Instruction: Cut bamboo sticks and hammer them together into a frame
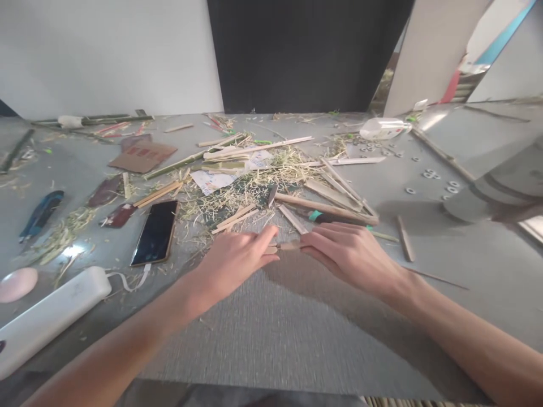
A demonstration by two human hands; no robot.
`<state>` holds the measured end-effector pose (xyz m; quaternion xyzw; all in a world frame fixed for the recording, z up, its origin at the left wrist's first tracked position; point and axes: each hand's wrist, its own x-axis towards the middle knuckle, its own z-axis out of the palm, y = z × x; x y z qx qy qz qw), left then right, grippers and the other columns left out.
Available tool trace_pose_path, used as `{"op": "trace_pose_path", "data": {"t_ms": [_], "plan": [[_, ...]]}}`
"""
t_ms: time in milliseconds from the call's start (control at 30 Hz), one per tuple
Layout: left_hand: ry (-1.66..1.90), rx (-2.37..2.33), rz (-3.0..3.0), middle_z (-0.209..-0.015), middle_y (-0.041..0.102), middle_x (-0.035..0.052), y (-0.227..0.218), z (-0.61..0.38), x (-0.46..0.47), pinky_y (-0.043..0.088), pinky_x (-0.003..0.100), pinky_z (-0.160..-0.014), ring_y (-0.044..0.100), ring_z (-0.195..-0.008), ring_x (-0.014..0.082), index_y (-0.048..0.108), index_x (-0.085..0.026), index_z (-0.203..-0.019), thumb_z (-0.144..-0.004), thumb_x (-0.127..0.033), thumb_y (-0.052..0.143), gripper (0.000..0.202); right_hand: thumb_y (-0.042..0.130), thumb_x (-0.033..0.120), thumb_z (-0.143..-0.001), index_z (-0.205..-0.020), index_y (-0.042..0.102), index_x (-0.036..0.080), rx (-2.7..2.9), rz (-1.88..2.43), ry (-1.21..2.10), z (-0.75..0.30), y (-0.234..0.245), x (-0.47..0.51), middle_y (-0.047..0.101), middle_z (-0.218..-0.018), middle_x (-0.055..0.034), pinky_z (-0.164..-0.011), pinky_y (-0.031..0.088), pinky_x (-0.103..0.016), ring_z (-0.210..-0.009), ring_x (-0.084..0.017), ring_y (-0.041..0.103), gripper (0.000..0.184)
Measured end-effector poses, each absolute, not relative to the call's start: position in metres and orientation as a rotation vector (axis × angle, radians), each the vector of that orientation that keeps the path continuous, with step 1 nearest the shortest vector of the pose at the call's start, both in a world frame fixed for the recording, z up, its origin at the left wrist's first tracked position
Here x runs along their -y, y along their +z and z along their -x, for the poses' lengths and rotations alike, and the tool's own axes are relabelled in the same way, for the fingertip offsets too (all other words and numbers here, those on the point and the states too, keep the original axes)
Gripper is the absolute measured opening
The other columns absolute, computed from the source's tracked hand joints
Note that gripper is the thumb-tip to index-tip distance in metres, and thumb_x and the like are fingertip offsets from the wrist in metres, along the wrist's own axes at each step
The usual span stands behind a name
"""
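Note:
My left hand and my right hand meet over the grey mat, back sides up. Between their fingertips they pinch a short, thin bamboo strip, each hand gripping one end. The fingers of both hands are pressed together around the strip. Just beyond my right hand lies a dark-handled tool with a teal band. A heap of bamboo slats and shavings spreads across the table behind the hands.
A black phone lies left of the hands, with a white power bank and a pink oval object at the near left. A blue cutter, brown card pieces and small rings are scattered further out.

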<state>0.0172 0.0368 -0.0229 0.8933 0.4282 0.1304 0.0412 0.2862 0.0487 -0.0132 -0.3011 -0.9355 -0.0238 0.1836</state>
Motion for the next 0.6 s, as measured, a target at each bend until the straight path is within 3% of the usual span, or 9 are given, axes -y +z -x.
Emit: {"op": "trace_pose_path", "data": {"t_ms": [133, 200, 600], "plan": [[0.452, -1.368, -2.75, -0.06, 0.06, -0.0005, -0.026, -0.003, -0.048, 0.018, 0.027, -0.049, 0.055, -0.053, 0.0172, 0.062, -0.02, -0.085, -0.092, -0.047, 0.072, 0.029, 0.049, 0.024, -0.105, -0.104, 0.062, 0.019, 2.588, 0.895, 0.033, -0.293, -0.02, -0.053, 0.067, -0.085, -0.0032, -0.067, 0.037, -0.03, -0.076, -0.017, 0.059, 0.014], [0.476, -1.325, -2.747, -0.06, 0.059, -0.0005, -0.026, 0.001, -0.051, 0.017, 0.027, -0.05, 0.055, -0.054, 0.0169, 0.059, -0.02, -0.077, -0.093, -0.047, 0.07, 0.033, 0.049, 0.023, -0.105, -0.106, 0.062, 0.019, 2.582, 0.9, 0.077, -0.295, -0.021, -0.054, 0.068, -0.085, -0.0035, -0.067, 0.038, -0.03, -0.075, -0.017, 0.06, 0.013], [0.501, -1.131, -2.694, -0.054, 0.049, -0.0049, -0.019, -0.002, -0.045, 0.021, 0.025, -0.049, 0.047, -0.045, 0.0116, 0.054, -0.02, -0.076, -0.103, -0.05, 0.053, 0.04, 0.051, 0.034, -0.105, -0.094, 0.064, 0.019, 2.595, 0.982, 0.146, -0.294, -0.028, -0.044, 0.06, -0.069, -0.0011, -0.057, 0.029, -0.029, -0.06, -0.015, 0.054, 0.023]]}}
